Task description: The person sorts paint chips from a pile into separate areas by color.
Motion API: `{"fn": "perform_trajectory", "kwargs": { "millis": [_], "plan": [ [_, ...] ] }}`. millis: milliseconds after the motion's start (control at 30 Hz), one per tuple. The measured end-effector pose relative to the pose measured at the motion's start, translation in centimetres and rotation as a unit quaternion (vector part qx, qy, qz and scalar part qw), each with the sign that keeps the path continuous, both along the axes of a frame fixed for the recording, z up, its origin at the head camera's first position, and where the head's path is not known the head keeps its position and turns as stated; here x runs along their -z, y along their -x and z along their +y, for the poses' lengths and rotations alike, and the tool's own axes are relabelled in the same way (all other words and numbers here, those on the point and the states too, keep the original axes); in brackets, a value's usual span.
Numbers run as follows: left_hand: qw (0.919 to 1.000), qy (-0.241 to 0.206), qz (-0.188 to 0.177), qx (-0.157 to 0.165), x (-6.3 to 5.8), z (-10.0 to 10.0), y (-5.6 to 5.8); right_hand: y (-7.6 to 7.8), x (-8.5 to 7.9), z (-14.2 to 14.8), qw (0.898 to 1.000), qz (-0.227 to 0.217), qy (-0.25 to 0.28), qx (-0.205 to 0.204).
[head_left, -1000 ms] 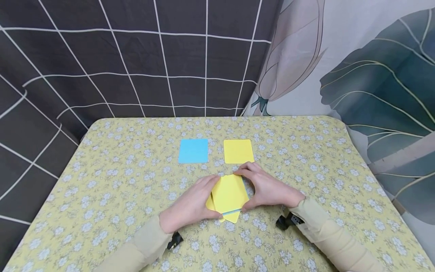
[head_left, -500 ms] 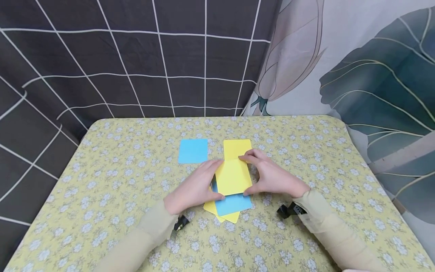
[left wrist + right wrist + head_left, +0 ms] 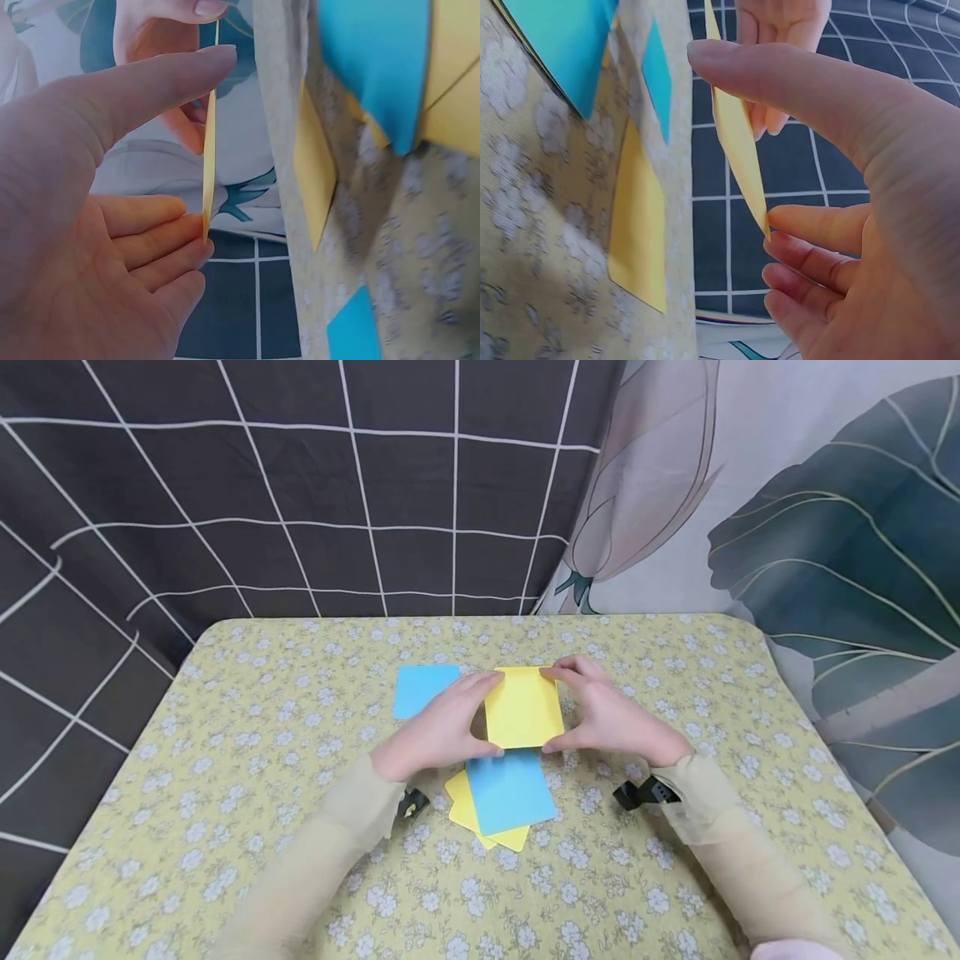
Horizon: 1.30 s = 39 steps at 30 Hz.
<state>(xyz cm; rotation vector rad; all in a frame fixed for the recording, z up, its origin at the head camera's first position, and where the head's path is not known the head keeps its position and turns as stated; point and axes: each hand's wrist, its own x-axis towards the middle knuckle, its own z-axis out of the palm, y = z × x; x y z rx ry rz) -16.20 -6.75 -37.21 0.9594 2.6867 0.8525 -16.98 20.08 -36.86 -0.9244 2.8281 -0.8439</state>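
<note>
Between my two hands a yellow square card (image 3: 523, 710) is held up by its edges. My left hand (image 3: 442, 731) pinches its left side between thumb and fingertips. My right hand (image 3: 615, 718) grips the right side the same way. Both wrist views show the held card (image 3: 210, 169) edge-on and clear of the table. Beneath it lies another yellow card (image 3: 639, 225), almost wholly covered by the held one in the head view. A blue square card (image 3: 422, 691) lies to the left, partly behind my left hand.
Nearer to me is a loose, fanned stack with a blue card (image 3: 512, 793) on top and yellow corners (image 3: 461, 802) sticking out below. Yellow flowered cloth (image 3: 262, 777) covers the table. Dark gridded fabric (image 3: 300, 485) hangs behind, a leaf-patterned curtain (image 3: 840, 543) at right.
Both hands have carried the yellow card away from me, off the stack and over the lying yellow card. The stack's blue top card has come into view.
</note>
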Motion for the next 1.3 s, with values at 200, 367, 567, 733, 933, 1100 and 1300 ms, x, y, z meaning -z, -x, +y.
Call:
{"fn": "perform_trajectory", "kwargs": {
  "millis": [200, 367, 567, 733, 933, 1100, 1300],
  "plan": [
    [0.9999, -0.009, 0.007, 0.01, -0.7, 0.3, 2.1, 1.2, -0.7, 0.0, 1.0, -0.009, 0.004, 0.016],
    [0.9999, 0.002, 0.007, 0.009, -1.0, 0.6, 3.9, 2.4, -0.9, -0.1, 0.999, -0.013, 0.003, 0.033],
    [1.0, 0.004, -0.006, -0.003, -1.2, 1.0, 5.4, 4.0, -1.1, -0.1, 0.999, -0.012, -0.012, 0.041],
    [0.9998, 0.006, -0.018, -0.01, -1.1, 1.5, 6.4, 5.1, -0.8, 0.2, 0.998, -0.031, -0.018, 0.053],
    [0.999, 0.019, -0.04, -0.006, 0.1, 2.3, 7.3, 5.8, 0.2, 0.5, 0.996, -0.062, -0.029, 0.061],
    [0.9974, 0.033, -0.062, -0.013, 1.1, 2.7, 7.4, 6.0, 1.5, 0.6, 0.994, -0.088, -0.038, 0.055],
    [0.9961, 0.035, -0.081, -0.01, 2.3, 3.1, 7.1, 6.1, 3.1, 0.8, 0.993, -0.101, -0.036, 0.046]
  ]
}}
